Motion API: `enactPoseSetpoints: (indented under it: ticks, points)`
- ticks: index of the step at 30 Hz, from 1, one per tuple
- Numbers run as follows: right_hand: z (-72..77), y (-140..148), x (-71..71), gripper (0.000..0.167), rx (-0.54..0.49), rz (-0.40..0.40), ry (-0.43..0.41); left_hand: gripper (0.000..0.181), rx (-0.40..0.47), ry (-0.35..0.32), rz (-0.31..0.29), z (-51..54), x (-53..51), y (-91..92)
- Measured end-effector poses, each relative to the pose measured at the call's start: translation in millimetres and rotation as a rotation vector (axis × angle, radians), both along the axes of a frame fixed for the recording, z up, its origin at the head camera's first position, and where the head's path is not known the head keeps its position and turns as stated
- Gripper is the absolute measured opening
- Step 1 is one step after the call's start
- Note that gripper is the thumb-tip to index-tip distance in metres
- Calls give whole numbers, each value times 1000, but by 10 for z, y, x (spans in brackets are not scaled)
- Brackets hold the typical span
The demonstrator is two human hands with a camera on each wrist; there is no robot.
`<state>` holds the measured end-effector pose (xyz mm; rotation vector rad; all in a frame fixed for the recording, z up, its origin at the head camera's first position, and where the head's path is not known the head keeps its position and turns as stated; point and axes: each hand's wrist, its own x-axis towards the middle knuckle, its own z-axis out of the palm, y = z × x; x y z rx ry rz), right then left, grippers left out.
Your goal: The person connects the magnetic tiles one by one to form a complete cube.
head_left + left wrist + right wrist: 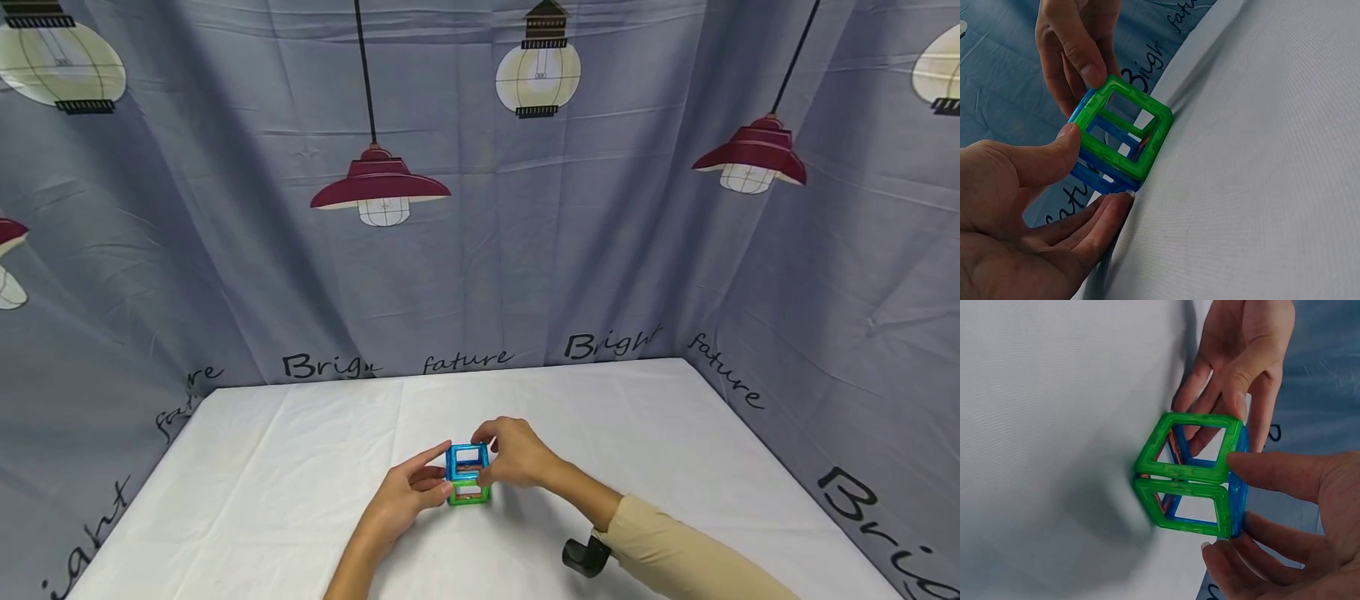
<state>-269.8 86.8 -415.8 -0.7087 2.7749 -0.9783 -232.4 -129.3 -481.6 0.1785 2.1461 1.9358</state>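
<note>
A small box of square, see-through magnetic tiles stands on the white cloth, between both hands. In the head view its top is a blue tile and its front a green tile. Two green tiles meet at a corner in the right wrist view, and a reddish tile shows inside. My left hand holds the box's left side, thumb on the green tile's edge, fingers on the far side. From the right, my right hand pinches the box between thumb and fingers.
A white cloth covers the table. Grey-blue curtains printed with lamps and lettering hang behind and on both sides. A black device sits at my right wrist, below the beige sleeve.
</note>
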Motion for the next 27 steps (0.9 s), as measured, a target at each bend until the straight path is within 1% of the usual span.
enactPoseSetpoints:
  ticks: [10,15,22,27]
  points:
    - [14,-23,26,46,13,7,15,67,18,6,-13,0,-4,-6]
    - [-5,-16,31,47,28,6,29,66,17,5,-14,3,-1,0]
    - [-38,-10,42,48,-8,-4,18,65,9,8,-5,16,3,6]
    - [-63,1,54,49,-16,-22,21,67,26,11,-11,10,-3,10]
